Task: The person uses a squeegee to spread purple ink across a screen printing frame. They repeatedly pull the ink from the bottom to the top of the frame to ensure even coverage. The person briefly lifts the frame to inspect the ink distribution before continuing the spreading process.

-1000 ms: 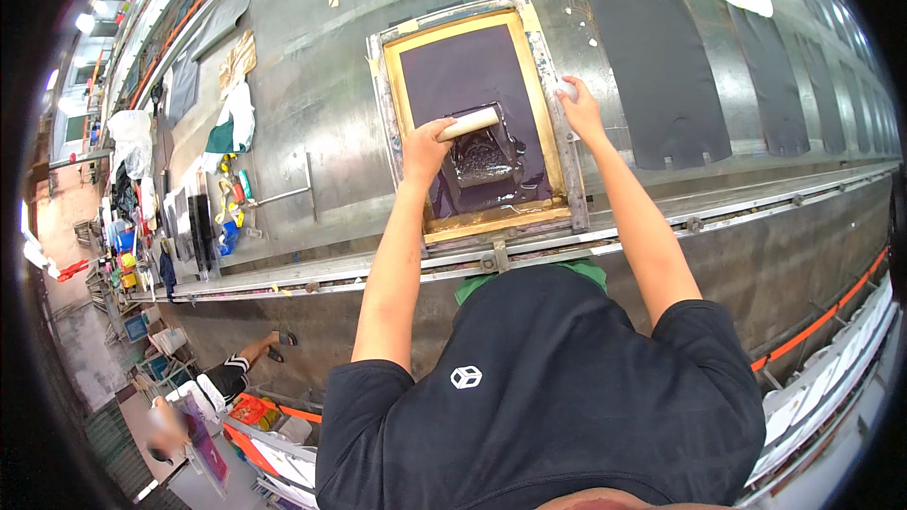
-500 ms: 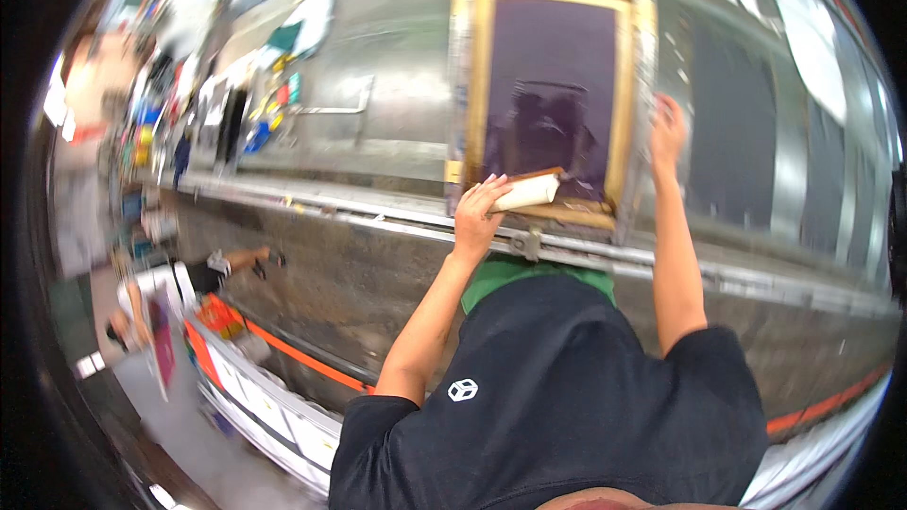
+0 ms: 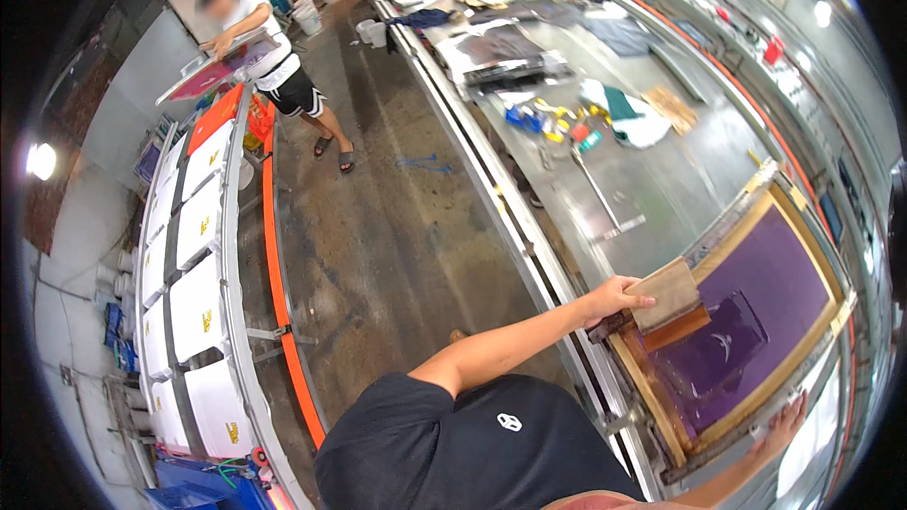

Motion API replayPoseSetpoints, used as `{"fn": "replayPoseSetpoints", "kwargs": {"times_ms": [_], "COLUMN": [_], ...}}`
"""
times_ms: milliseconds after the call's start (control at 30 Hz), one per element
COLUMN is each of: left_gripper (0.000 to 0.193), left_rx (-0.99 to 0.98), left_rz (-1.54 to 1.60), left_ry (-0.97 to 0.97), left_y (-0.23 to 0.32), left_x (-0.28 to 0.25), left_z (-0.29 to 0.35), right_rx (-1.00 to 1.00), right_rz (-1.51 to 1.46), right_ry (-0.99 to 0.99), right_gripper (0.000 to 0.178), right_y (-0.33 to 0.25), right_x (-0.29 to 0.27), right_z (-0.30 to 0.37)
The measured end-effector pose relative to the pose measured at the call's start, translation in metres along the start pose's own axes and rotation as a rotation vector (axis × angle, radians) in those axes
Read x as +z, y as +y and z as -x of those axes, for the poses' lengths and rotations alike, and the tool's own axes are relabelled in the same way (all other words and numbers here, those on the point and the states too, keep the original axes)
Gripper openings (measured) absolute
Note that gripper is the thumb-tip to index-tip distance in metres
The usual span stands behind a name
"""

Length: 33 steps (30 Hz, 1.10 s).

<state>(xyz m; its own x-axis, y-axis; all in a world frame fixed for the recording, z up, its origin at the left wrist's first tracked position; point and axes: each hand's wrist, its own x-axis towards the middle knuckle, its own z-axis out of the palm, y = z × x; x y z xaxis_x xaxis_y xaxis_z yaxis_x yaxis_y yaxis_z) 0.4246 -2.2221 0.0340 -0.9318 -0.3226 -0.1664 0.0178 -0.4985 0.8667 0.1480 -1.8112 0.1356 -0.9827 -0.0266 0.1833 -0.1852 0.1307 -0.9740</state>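
Note:
My left hand (image 3: pixel 612 302) grips a squeegee (image 3: pixel 667 298), a wide pale wooden board with a reddish-brown lower edge. It leans at the near left end of a screen-printing frame (image 3: pixel 820 244). This frame has yellowish wooden sides and a purple mesh (image 3: pixel 777 269). A darker, shiny rectangle (image 3: pixel 723 340) with wet-looking ink marks shows in the mesh. Beside the frame's right side is my right hand (image 3: pixel 786 427), its fingers stretched out and nothing seen in them. Whether those fingers touch the frame, I cannot tell.
The long metal table (image 3: pixel 675 212) carries tools with yellow and blue parts (image 3: pixel 543 121), a metal bar (image 3: pixel 597 187) and cloths (image 3: pixel 628 118). Across the aisle, a rack (image 3: pixel 274 274) holds printed white pieces (image 3: pixel 200 307). A person (image 3: pixel 274 57) stands there holding a reddish screen frame (image 3: pixel 203 80).
My view has swung left, bringing the aisle, the white pieces and the other person into fuller sight. The squeegee stays in my left hand; my right hand remains by the frame's right side.

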Motion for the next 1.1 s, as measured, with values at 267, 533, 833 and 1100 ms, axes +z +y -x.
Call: {"fn": "replayPoseSetpoints", "kwargs": {"times_ms": [267, 533, 833, 1100], "left_gripper": [0.052, 0.048, 0.049, 0.034], "left_rx": [0.285, 0.336, 0.445, 0.638], "left_rz": [-0.035, 0.066, 0.113, 0.181], "left_ry": [0.152, 0.370, 0.762, 1.121], "left_y": [0.195, 0.259, 0.375, 0.480], "left_x": [-0.129, -0.284, -0.516, -0.674], "left_z": [0.102, 0.147, 0.173, 0.223], "right_rx": [0.127, 0.180, 0.187, 0.083], "right_rz": [-0.208, -0.290, -0.456, -0.556], "right_ry": [-0.005, -0.130, -0.434, -0.928], "right_gripper": [0.046, 0.046, 0.042, 0.036], "right_y": [-0.102, -0.140, -0.165, -0.269], "right_x": [0.197, 0.410, 0.797, 1.094], "right_z": [0.096, 0.118, 0.154, 0.242]}}
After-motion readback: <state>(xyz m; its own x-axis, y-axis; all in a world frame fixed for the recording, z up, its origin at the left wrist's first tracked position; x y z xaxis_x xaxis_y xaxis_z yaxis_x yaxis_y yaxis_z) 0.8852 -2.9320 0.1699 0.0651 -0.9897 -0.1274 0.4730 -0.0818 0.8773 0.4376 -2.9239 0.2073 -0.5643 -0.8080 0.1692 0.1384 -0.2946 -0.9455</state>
